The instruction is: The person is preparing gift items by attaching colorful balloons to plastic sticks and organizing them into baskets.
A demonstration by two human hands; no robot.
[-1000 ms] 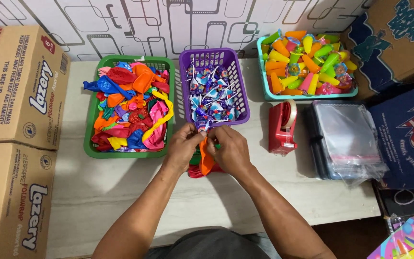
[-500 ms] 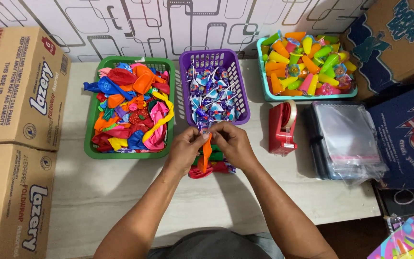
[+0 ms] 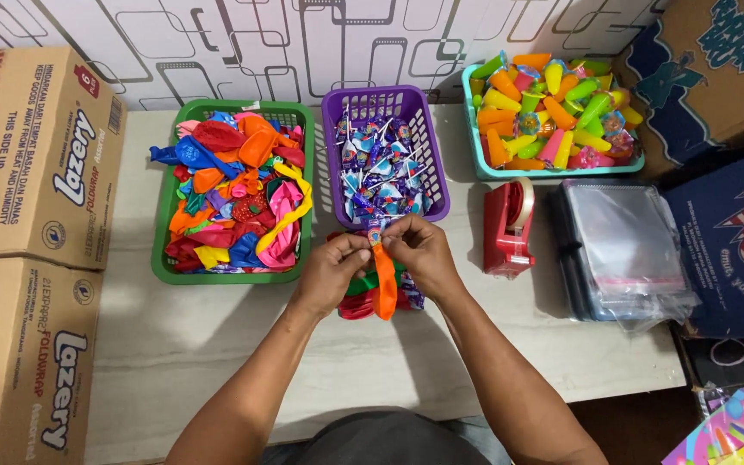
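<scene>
Both hands, left (image 3: 331, 274) and right (image 3: 424, 251), pinch shut on an orange balloon (image 3: 384, 282) and a lollipop (image 3: 375, 234) just before the purple basket (image 3: 424, 146), seemingly joining them; the next move needs steady fingers.

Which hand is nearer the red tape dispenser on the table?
Right. The right hand is just beside the red tape dispenser, apart from it; the left hand is further away, beyond the orange balloon both hands pinch.

Your workspace: pale table (image 3: 217, 344) against a patterned wall (image 3: 243, 43).
You had even light; cardboard boxes (image 3: 27, 172) stood at the left edge.
</scene>
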